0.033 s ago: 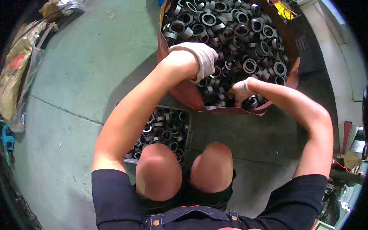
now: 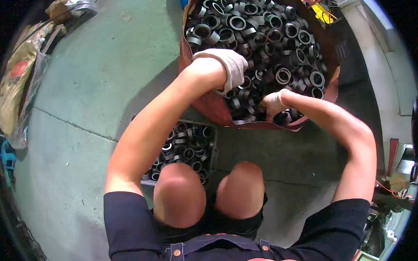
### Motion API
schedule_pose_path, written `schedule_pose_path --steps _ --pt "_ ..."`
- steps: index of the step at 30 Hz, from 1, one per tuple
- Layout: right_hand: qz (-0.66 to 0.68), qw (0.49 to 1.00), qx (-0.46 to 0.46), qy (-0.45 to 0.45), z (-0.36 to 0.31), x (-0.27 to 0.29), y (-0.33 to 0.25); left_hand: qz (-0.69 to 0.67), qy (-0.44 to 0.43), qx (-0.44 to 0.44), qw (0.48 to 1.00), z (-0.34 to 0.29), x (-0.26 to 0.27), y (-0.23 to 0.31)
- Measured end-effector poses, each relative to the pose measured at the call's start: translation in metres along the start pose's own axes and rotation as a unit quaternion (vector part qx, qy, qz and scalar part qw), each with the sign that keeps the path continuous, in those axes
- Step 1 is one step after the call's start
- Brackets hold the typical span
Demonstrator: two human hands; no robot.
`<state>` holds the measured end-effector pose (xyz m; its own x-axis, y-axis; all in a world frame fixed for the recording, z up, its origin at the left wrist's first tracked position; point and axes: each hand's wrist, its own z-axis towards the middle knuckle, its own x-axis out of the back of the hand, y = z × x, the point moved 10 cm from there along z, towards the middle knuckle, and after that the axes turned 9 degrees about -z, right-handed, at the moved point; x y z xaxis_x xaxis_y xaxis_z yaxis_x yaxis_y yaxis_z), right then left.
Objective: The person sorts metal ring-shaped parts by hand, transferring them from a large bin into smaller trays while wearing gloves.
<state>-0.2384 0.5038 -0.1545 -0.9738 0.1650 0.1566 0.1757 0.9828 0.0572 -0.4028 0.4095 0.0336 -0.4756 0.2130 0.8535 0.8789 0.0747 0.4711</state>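
Observation:
A big rust-red bin (image 2: 211, 109) with an uneven rim holds a heap of dark metal rings (image 2: 283, 75). My left hand (image 2: 232, 67), in a pale work glove, is at the bin's left side over the rings. Its fingers are turned away and hidden behind the glove's cuff. Near the front wall, my gloved right hand (image 2: 273, 103) reaches down among the rings. Its fingertips are lost in the shadow there, so what they grip, if anything, does not show. Beside my left knee stands a grey crate (image 2: 214, 151) with more of the same rings, partly covered by my left forearm.
Both my knees (image 2: 180, 193) are in front of the bin, close to the crate. A plastic-wrapped bundle (image 2: 21, 86) lies at the far left, above a blue object (image 2: 8, 158). Along the right runs a pale machine cabinet (image 2: 390, 55); a yellow object (image 2: 323, 13) is behind the bin.

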Motion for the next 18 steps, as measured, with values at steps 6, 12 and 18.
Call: schedule_pose_path --steps 6,12,18 --pt "-0.101 0.983 0.151 0.026 0.018 -0.012 0.004 -0.016 0.008 -0.009 1.0 0.011 -0.004 0.001" --pt "0.078 0.996 -0.002 -0.042 -0.016 -0.001 -0.011 0.03 0.016 -0.023 0.999 0.014 -0.01 -0.007" --pt "0.053 0.992 0.055 0.099 -0.016 0.014 -0.005 0.012 0.015 -0.014 1.0 0.012 -0.006 0.001"
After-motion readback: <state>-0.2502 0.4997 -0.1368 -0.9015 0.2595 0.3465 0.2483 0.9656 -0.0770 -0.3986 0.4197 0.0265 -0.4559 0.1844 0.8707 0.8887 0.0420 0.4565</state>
